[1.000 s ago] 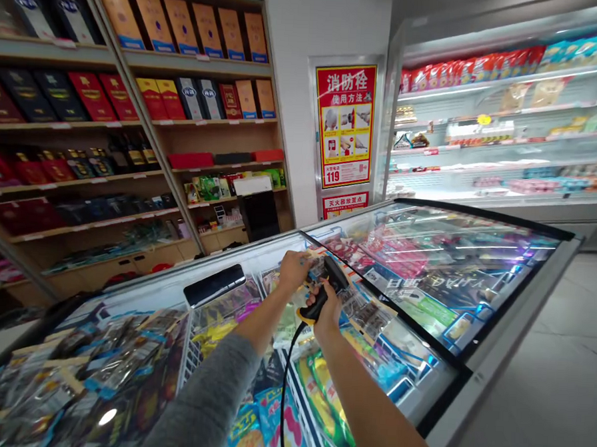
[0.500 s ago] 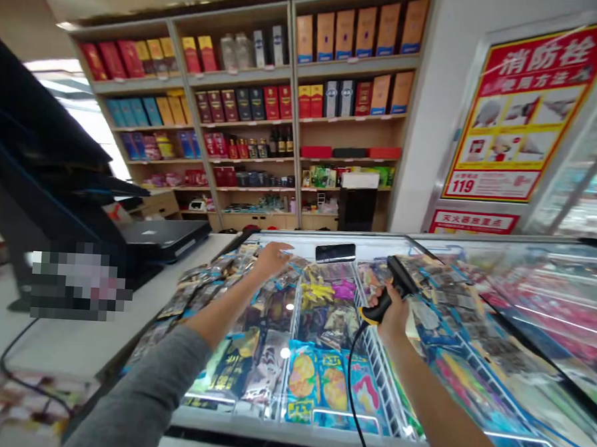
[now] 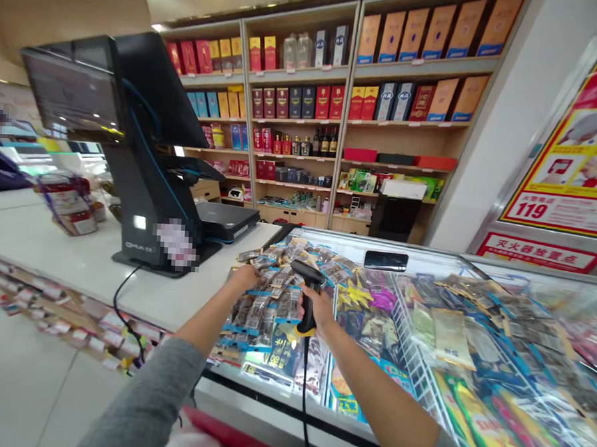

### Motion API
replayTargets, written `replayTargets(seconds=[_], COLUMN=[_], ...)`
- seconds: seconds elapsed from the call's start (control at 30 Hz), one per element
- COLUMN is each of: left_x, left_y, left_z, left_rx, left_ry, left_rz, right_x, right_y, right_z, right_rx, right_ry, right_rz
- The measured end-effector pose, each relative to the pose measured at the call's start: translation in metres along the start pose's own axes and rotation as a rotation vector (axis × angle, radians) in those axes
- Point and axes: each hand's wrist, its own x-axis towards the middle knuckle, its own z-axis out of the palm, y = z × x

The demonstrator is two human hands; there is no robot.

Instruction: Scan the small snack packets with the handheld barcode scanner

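Observation:
My right hand (image 3: 319, 308) is wrapped round the handle of a black and yellow barcode scanner (image 3: 308, 274), its head angled over the snack packets and its cable hanging down. Small brown and blue snack packets (image 3: 258, 311) lie in overlapping rows on the glass top of the freezer (image 3: 322, 237). At their left edge, my left hand (image 3: 245, 278) reaches down among them with its fingers curled. What those fingers hold is hidden.
On the white counter (image 3: 61, 258) at left stands a black checkout terminal (image 3: 146, 169) with a flat black device (image 3: 228, 220) beside it. A phone (image 3: 385, 261) lies on the freezer's far edge. Shelves of boxes (image 3: 299, 103) stand behind. A person (image 3: 2, 151) is at far left.
The view has turned left, bringing the terminal fully in. My left hand has moved to the packets' left edge; my right hand has carried the scanner left over the packets.

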Motion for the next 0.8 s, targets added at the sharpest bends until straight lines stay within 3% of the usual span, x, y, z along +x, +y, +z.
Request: replayTargets(seconds=[0.1, 0.23, 0.47, 0.63, 0.8], left_x=[0.001, 0.001, -0.010, -0.007, -0.003], left_y=[-0.007, -0.009, -0.004, 0.035, 0.091], left_z=[0.002, 0.003, 0.012, 0.030, 0.078], left_rx=[0.168, 0.251, 0.117, -0.297, -0.635], left_ry=[-0.135, -0.194, -0.076, 0.008, -0.005], left_rz=[-0.052, -0.033, -0.062, 0.006, -0.035], right_x=[0.004, 0.007, 0.008, 0.003, -0.012], right_y=[0.020, 0.032, 0.032, 0.013, -0.031], right_z=[0.009, 0.012, 0.010, 0.000, -0.038], right_rx=[-0.076, -0.122, -0.120, -0.099, -0.124], right_ry=[0.023, 0.110, 0.146, 0.144, 0.102], right_rz=[0.101, 0.171, 0.175, 0.119, -0.021])
